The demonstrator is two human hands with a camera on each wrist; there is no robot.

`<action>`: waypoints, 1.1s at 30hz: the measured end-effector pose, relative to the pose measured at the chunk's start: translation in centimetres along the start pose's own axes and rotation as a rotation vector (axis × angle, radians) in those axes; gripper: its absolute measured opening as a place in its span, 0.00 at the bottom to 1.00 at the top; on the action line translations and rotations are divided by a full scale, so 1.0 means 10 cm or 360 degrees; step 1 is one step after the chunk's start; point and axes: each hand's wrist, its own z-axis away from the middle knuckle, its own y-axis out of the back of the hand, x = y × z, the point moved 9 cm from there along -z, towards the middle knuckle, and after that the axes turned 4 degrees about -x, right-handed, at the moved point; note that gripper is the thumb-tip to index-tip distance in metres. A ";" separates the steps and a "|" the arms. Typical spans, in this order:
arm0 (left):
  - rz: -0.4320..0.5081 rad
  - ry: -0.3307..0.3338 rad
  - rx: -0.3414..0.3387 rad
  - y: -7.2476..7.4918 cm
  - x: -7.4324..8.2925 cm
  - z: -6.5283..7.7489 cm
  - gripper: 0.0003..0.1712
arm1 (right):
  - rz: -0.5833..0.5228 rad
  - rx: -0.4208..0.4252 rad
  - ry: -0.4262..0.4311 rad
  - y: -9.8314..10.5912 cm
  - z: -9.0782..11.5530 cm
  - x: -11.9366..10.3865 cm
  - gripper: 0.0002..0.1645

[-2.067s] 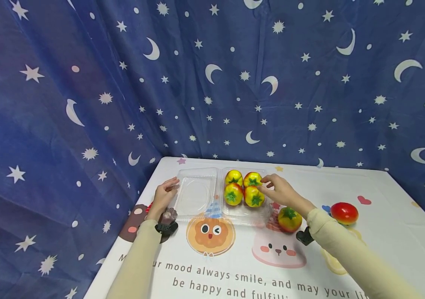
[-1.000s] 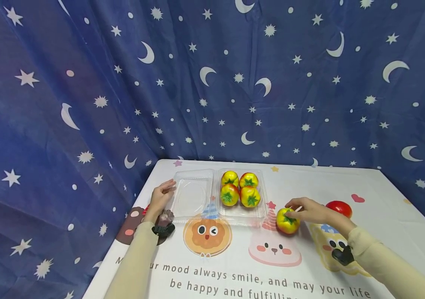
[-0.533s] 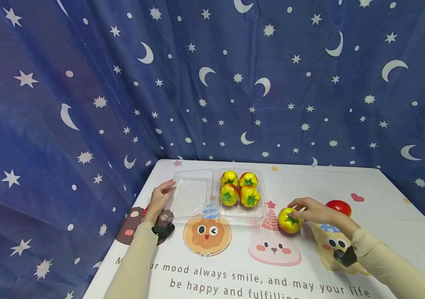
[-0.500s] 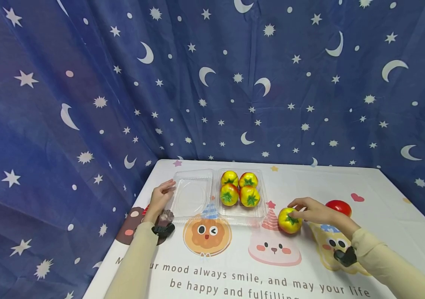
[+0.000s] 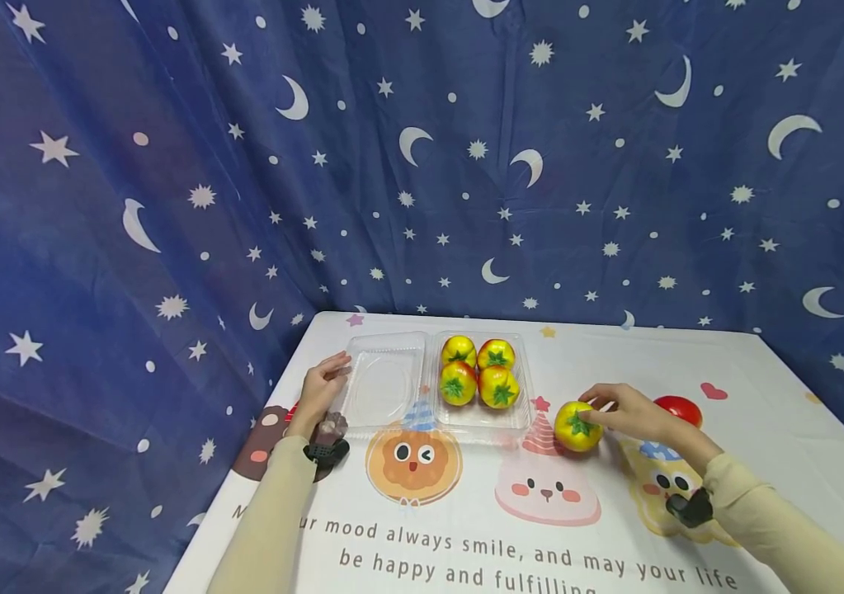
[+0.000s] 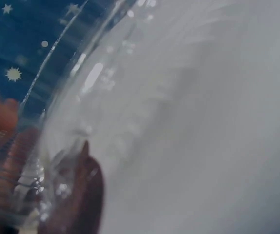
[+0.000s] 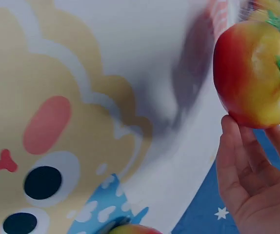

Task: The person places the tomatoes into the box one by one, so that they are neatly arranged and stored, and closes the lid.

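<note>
A clear plastic clamshell box lies open on the table. Several yellow-red toy persimmons (image 5: 459,383) with green leafy tops sit in its right half (image 5: 481,419). My left hand (image 5: 323,386) rests at the outer edge of the flat lid half (image 5: 384,388), its fingertips touching the rim; in the left wrist view the fingers (image 6: 13,156) show partly through the plastic. To the right of the box, my right hand (image 5: 633,412) pinches another persimmon (image 5: 577,427) between thumb and fingers. That fruit (image 7: 252,73) looks just off the table in the right wrist view, its shadow apart from it.
A red fruit (image 5: 680,409) lies behind my right forearm, partly hidden by it. The white tablecloth (image 5: 615,355) carries printed cartoon faces and lettering. A dark blue star-and-moon curtain (image 5: 422,165) hangs behind the table and along its left side.
My right hand has left the persimmons in the box, moved right and taken hold of the loose one, which has risen slightly. My left hand stays at the lid edge.
</note>
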 end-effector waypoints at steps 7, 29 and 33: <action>-0.0025 0.0008 -0.0025 -0.02 0.14 0.05 0.23 | 0.0007 0.0140 0.0073 0.19 -0.01 -0.11 0.24; -0.0049 0.0028 -0.0029 -0.02 0.15 0.06 0.23 | -0.0055 0.0231 0.0429 0.10 -0.35 -0.83 0.24; -0.0061 0.0009 -0.0025 -0.03 0.15 0.06 0.23 | -0.0077 0.0177 0.0432 -0.05 -0.46 -0.98 0.24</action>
